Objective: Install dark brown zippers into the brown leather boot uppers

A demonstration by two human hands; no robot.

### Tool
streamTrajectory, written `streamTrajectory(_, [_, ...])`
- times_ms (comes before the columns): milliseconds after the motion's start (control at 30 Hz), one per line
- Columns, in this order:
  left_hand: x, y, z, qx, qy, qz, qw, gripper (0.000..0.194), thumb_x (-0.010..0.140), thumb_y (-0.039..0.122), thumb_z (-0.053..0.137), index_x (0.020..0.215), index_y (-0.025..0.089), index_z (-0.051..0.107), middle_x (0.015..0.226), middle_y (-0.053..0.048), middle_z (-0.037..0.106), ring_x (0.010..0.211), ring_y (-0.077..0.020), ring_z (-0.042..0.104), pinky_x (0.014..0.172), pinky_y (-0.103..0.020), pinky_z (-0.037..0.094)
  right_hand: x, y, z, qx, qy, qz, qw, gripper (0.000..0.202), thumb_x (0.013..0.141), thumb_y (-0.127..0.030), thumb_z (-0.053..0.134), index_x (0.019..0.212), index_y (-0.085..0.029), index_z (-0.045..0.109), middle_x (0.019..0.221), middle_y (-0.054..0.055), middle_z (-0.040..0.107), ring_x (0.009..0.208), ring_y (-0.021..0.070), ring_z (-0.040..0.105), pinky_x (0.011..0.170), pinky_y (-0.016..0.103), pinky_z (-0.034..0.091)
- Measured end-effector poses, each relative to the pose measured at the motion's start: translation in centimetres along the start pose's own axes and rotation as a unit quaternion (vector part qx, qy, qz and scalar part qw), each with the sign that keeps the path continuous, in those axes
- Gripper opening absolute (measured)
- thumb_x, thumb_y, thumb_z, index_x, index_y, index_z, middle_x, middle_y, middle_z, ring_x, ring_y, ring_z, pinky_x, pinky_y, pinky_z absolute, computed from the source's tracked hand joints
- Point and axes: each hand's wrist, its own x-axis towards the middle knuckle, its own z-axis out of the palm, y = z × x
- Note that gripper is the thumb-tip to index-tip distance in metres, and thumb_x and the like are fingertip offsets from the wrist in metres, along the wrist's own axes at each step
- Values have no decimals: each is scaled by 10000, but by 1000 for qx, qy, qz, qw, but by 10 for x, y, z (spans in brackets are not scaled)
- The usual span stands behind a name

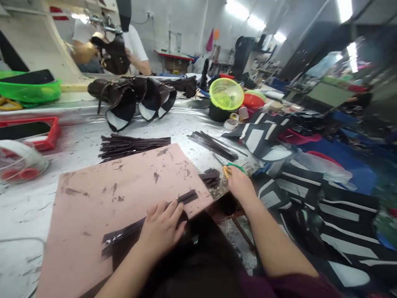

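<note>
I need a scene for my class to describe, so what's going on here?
A person's left hand lies over a dark strip on a pinkish board, while the right hand is at the handles of a pair of scissors to the right of the board. Bundles of dark strips lie on the table beyond the board. Across the table, another person holds up a dark piece at what looks like a sewing machine.

A silvery white worktable (74, 145), scattered with dark scraps, stretches out here. A pink board (89, 215) lies near its front edge; just behind that sits one bundle of dark strips (133, 145), with a looser bundle (214, 145) to the right. Toward the back rest brown boot uppers (120, 103), a red tray (53, 134) at far left, and a black tub (218, 114).
</note>
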Motion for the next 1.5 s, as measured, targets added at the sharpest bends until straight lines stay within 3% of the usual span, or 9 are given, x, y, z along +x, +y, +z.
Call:
streamTrajectory(200, [3,-15,13,16,54,27,998,313,782,329,449,1027,213,606,1014,-43,640,908,-248,503,765,-367,308,37,34,-20,-46,-12,77,996,599,675,-86,539,1252,-185,416,1029,110,598,949,238,551,765,296,416])
streamTrajectory(367, [2,-11,7,-1,39,18,999,310,780,326,468,1048,230,592,1038,-37,631,917,-251,501,773,-374,311,-16,20,-27,102,-43,68,991,614,738,-208,464,1322,-272,284,983,43,589,859,199,563,705,284,426])
streamTrajectory(433, [-1,-7,2,-10,21,7,1000,301,779,327,483,1050,242,584,1067,-30,619,925,-246,499,785,-376,311,-56,11,-18,276,-121,35,953,617,701,-204,466,1294,-245,299,853,16,574,737,164,548,644,263,426])
streamTrajectory(533, [-2,-2,-1,-29,-3,-13,1000,299,775,341,497,1038,225,579,1056,-36,619,934,-240,496,808,-375,310,-113,-4,1,455,-253,29,853,512,682,-287,491,1173,-221,358,719,-21,492,606,121,484,548,233,408])
streamTrajectory(600, [-3,0,-1,-36,-7,-23,999,303,771,342,500,1029,202,575,1029,-47,625,935,-238,495,812,-371,311,-136,-15,10,490,-332,36,806,433,738,-381,446,1128,-217,354,656,-44,446,527,98,442,489,216,382])
streamTrajectory(667, [-4,1,0,-41,-2,-25,999,299,766,341,505,1014,187,572,1011,-54,627,935,-237,494,807,-367,313,-144,-28,15,474,-364,23,801,408,781,-456,403,1102,-211,352,625,-56,423,485,84,412,462,205,361])
streamTrajectory(1067, [-7,-1,0,-51,4,-8,999,248,767,311,500,974,186,552,994,-59,608,929,-234,478,787,-362,317,-114,-76,12,365,-278,-21,888,260,825,-413,422,1002,-224,444,588,-51,436,462,88,425,411,181,317])
streamTrajectory(1267, [-7,0,0,-49,3,-10,999,237,767,309,503,964,195,566,1010,-52,611,939,-235,482,799,-359,319,-117,-76,19,438,-276,11,855,309,800,-485,435,902,-199,492,477,-86,338,374,64,329,359,174,274])
streamTrajectory(1500, [-4,-3,-1,-49,4,-11,999,254,792,285,495,1021,211,575,1064,-44,612,959,-244,493,803,-363,332,-69,-24,-26,515,-305,24,801,518,744,-611,399,983,-161,496,468,-81,392,330,63,314,331,178,250])
